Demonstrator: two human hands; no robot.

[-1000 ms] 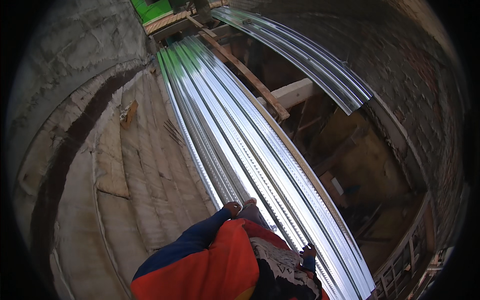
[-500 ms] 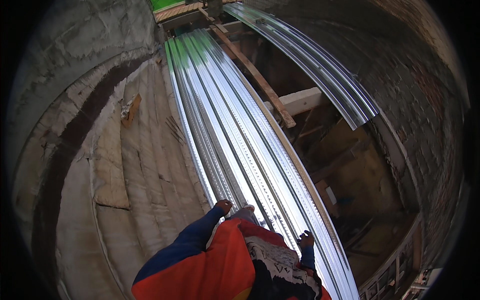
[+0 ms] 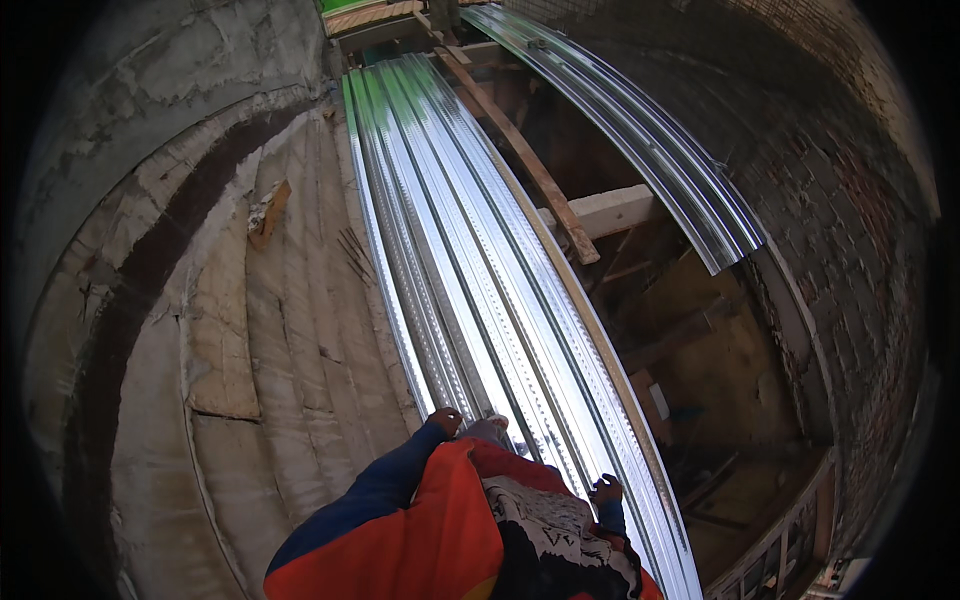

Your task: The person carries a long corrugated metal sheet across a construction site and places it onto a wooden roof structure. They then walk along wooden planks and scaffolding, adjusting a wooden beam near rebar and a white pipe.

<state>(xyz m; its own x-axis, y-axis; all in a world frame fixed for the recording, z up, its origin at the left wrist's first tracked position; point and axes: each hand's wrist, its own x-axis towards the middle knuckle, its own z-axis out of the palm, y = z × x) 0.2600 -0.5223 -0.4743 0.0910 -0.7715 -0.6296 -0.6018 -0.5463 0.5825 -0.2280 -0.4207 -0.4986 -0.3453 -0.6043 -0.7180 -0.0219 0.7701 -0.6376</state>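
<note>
Below me runs a long, shiny ribbed metal decking sheet point(image 3: 470, 300), stretching from my body to the far end. My left hand point(image 3: 446, 420) hangs over its left part, fingers curled in, with nothing visible in them. On the other side, my right hand point(image 3: 606, 490) is held above the sheet's right part. Its fingers are bent but apart, and nothing shows in it. A foot point(image 3: 496, 422) pokes out past my orange-and-blue clothing point(image 3: 400, 520), resting on the metal between the two hands.
Wooden boards point(image 3: 290, 350) lie along the left, beside a rough grey wall point(image 3: 200, 60). Right of the sheet gapes a deep opening point(image 3: 720, 370), crossed by a timber point(image 3: 530, 165) and a pale beam point(image 3: 605, 210). Another metal sheet point(image 3: 640, 140) lies along the brick wall point(image 3: 840, 230).
The view has tilted slightly, moving the sheet's far end to the right. My right hand sits a little lower; my left hand has barely moved.
</note>
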